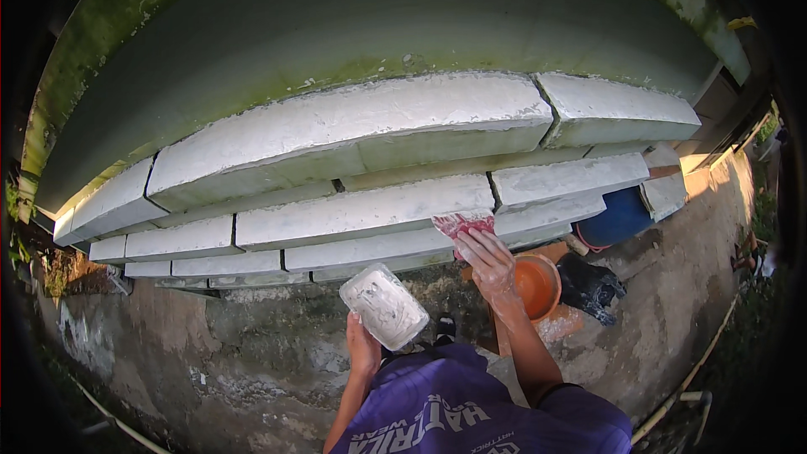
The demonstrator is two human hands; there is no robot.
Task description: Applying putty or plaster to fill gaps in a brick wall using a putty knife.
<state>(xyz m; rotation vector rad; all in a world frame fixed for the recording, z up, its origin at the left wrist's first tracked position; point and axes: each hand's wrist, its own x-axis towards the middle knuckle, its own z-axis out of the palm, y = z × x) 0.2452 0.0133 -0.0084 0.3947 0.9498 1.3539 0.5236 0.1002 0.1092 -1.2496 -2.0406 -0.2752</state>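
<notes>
My left hand (363, 345) grips the lower left side of a shallow rectangular tub (410, 335). White paste covers its inside. My right hand (490, 267) is closed on a red putty spreader (467, 223), whose blade is smeared with white. That blade lies at the front edge of a long white block (361, 212), near the dark gap to its right; whether it touches cannot be told. White residue coats my right fingers and wrist. Behind runs a higher row of thicker white blocks (353, 122), with dark joints between them.
An orange bucket (528, 284) stands beside my right forearm. To its right are a crumpled black bag or cloth (590, 287) and a blue barrel-like container (620, 217). A mossy grey-green surface (395, 25) rises behind the blocks. Stained concrete floor (252, 345) surrounds me.
</notes>
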